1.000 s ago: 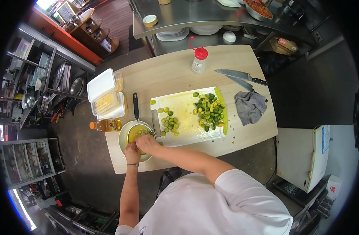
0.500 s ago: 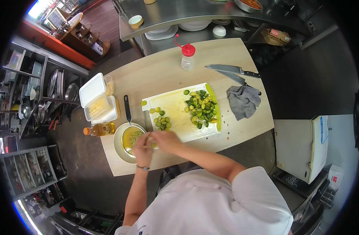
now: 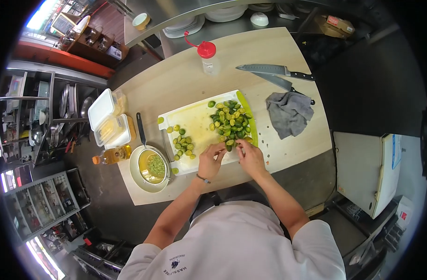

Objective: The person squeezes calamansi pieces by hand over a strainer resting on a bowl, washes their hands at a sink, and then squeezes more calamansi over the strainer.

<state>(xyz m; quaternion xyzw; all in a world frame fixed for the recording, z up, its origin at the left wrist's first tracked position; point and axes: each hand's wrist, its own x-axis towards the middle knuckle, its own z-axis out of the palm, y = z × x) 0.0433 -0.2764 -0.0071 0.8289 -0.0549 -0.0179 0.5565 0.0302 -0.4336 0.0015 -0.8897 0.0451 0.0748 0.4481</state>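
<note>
Near the front edge of the white cutting board [image 3: 195, 130], my left hand [image 3: 212, 161] has its thumb and fingers curved around a gap, with nothing visible between them. My right hand [image 3: 251, 158] is at the front of the pile of cut green citrus [image 3: 230, 119], its fingertips touching a piece; whether it grips it is hard to tell. Several squeezed-looking halves [image 3: 181, 142] lie at the board's left side. Left of the board, a strainer [image 3: 154, 167] holding pale green pulp and seeds rests over a cream bowl [image 3: 136, 179] with yellow liquid.
Two knives [image 3: 269, 70] and a grey cloth [image 3: 289, 114] lie right of the board. Behind it stands a red-capped bottle [image 3: 208, 58]. Plastic containers [image 3: 108, 116] and an oil bottle [image 3: 114, 155] are at the left. A steel shelf [image 3: 176, 18] runs along the back.
Both hands have moved right from the strainer and bowl to the board, and are now apart. The pulp in the strainer is uncovered. The view has shifted.
</note>
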